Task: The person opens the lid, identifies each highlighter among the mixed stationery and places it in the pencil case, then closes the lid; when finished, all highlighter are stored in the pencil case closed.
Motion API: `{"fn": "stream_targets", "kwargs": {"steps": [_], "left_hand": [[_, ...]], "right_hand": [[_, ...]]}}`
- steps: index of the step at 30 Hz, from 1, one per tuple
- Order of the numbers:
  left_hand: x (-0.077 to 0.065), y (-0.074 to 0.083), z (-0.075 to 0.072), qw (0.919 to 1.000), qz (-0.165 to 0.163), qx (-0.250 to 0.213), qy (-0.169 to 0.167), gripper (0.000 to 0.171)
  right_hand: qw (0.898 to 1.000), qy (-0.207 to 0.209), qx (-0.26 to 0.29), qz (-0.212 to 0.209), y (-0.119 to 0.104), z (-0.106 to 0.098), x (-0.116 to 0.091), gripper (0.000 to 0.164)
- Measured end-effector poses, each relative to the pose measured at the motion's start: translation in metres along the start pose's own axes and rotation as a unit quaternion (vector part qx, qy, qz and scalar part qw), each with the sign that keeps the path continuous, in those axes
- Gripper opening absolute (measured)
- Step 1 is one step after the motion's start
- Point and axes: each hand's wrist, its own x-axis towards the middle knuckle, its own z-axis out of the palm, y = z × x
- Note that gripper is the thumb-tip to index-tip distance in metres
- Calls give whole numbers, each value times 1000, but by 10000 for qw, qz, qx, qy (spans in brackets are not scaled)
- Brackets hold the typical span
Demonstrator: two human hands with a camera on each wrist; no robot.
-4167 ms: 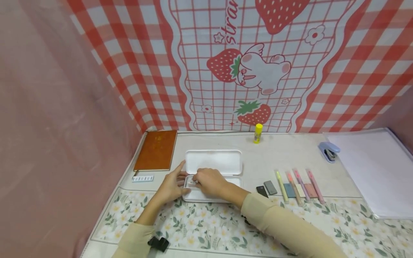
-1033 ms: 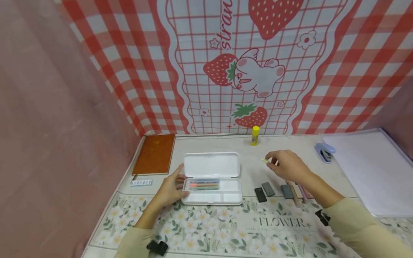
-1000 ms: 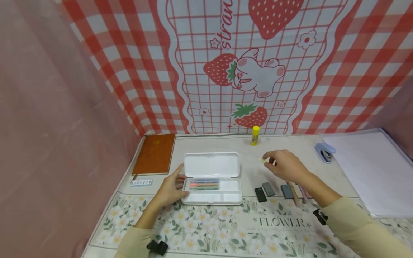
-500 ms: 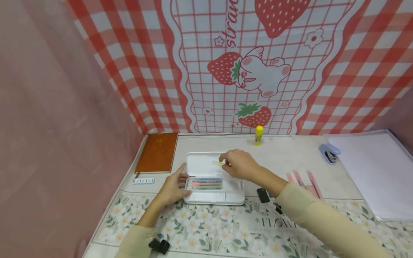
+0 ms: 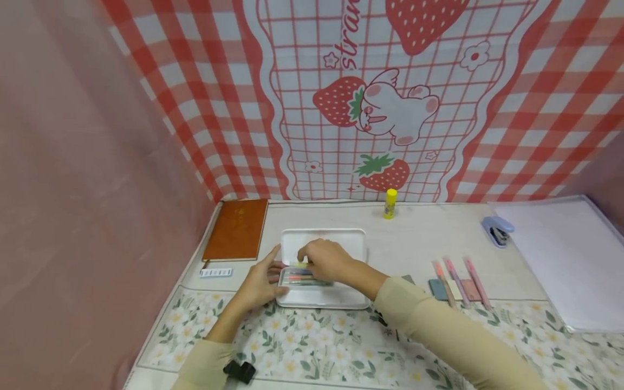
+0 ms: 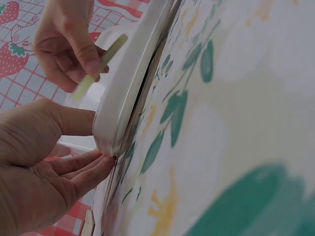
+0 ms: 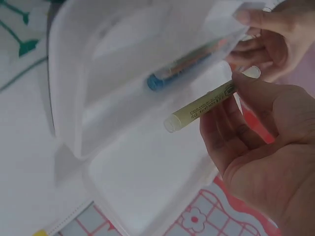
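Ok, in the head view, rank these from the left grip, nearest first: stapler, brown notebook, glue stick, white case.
1. White case: left end held in the left grip.
2. Brown notebook: to the left, beyond the grip.
3. Glue stick: upright, off to the right.
4. Stapler: farthest right.

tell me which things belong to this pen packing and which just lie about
Likely in the job:
open white rectangular plastic pencil case
slim translucent yellow pen
slim coloured plastic pens inside the case
possibly three slim pink or orange pens

Seemingly lying about:
brown rectangular notebook
yellow cylindrical glue stick
pale blue stapler
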Motion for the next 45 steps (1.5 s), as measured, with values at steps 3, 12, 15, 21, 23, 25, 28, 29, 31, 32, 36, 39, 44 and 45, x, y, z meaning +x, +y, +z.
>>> {"fn": "stream_targets", "kwargs": {"steps": [3, 12, 15, 21, 23, 25, 28, 29, 31, 32, 36, 39, 44, 45], "left_hand": [[0, 0, -2, 10000, -2, 62, 19, 104], [0, -1, -2, 10000, -34, -68, -6, 104], [0, -1, -1, 10000, -24, -60, 2, 104], [1, 0, -2, 10000, -38, 38, -7, 105], [0, 0, -2, 10000, -28, 35, 3, 105], [0, 0, -1, 10000, -50, -2, 13, 105], [-2, 4, -1, 10000, -42, -48, 43, 103], [-2, 5, -1, 10000, -57, -54, 31, 103], [-2, 5, -1, 10000, -19, -85, 14, 103], [-1, 6, -1, 10000, -19, -47, -8, 103], [2, 3, -2, 10000, 44, 53, -38, 104], [1, 2, -3, 9999, 38, 136, -40, 104], [-2, -1, -3, 9997, 41, 192, -156, 102], [-2, -2, -2, 9997, 54, 172, -169, 102]], "right_hand": [[10000, -5, 50, -25, -3, 10, 4, 17], [9985, 94, -540, 52, -9, 33, 12, 23], [9975, 153, -694, 69, -8, 35, 13, 24], [9977, 158, -649, 81, -7, 32, 11, 25], [9984, 116, -546, 127, -8, 28, 9, 26], [9990, 75, -403, 184, -7, 22, 5, 29], [9992, 123, -274, 266, -5, 9, -4, 33], [9992, 169, -232, 260, -3, 3, -9, 34], [9989, 338, -157, 278, 5, -8, -21, 35], [9985, 455, -146, 284, 10, -13, -28, 35], [9947, 918, -222, 399, 35, -34, -61, 35], [9901, 1181, -447, 618, 57, -46, -88, 35], [9801, 1482, -691, 1124, 90, -56, -139, 35], [9779, 1537, -717, 1221, 96, -56, -149, 35]]}}
